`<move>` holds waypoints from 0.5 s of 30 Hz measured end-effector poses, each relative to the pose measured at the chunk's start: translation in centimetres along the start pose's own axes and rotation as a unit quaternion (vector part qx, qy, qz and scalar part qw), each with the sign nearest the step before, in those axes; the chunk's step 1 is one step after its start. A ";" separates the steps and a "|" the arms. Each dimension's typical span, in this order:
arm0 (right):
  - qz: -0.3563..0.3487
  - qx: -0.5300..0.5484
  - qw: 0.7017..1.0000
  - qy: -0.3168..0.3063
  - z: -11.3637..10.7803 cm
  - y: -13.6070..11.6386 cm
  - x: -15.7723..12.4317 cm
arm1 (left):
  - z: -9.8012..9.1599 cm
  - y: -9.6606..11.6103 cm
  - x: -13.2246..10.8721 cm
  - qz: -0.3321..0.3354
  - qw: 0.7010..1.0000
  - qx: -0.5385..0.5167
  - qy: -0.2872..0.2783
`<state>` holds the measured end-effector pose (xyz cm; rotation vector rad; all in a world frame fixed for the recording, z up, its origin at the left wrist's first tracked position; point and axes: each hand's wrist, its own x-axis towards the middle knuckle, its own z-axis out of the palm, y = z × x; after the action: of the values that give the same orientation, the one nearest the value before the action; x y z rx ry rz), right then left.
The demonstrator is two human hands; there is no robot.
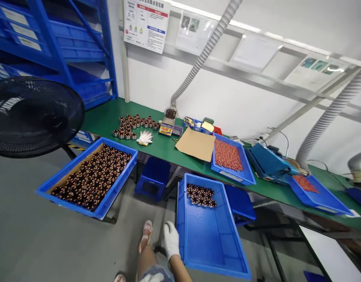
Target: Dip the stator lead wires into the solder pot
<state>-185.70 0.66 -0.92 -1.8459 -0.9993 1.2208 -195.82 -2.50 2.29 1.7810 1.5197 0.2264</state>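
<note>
My right hand (171, 241), in a white glove, hangs low beside the left wall of a blue bin (202, 239). Its fingers look curled together, and nothing shows in them; whether it touches the bin I cannot tell. Copper-wound motor cores (200, 196) stand grouped at the far end of that bin. At the bottom edge of the picture a bit of white glove, my left hand (153, 277), lies in front of my shorts, its fingers cut off from view. To the left, another blue bin (62, 175) holds many black-and-copper cores (95, 176).
A long green workbench (165, 147) bears more cores (131, 126), white gloves (145, 137), cardboard (196, 144) and a blue tray of red parts (227, 156). Blue stools (153, 176) stand under it. A black fan (36, 115) and blue shelving (77, 43) are left.
</note>
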 end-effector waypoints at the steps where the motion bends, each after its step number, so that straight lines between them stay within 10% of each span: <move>1: -0.006 -0.028 0.999 0.044 -1.6 -0.8 1.7 | -0.7 0.3 1.8 0.008 1.000 0.010 -0.002; 6: -0.001 -0.145 0.980 0.137 -6.4 -5.8 12.4 | -4.0 1.7 10.9 0.014 0.998 0.053 0.013; 15: 0.095 -0.246 0.962 0.067 -8.2 -9.8 26.1 | -8.8 1.5 19.6 -0.130 0.984 0.105 0.054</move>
<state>-173.39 26.94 -0.40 -2.4225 -1.1425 0.9940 -194.45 18.95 2.74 1.7277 1.8953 0.0346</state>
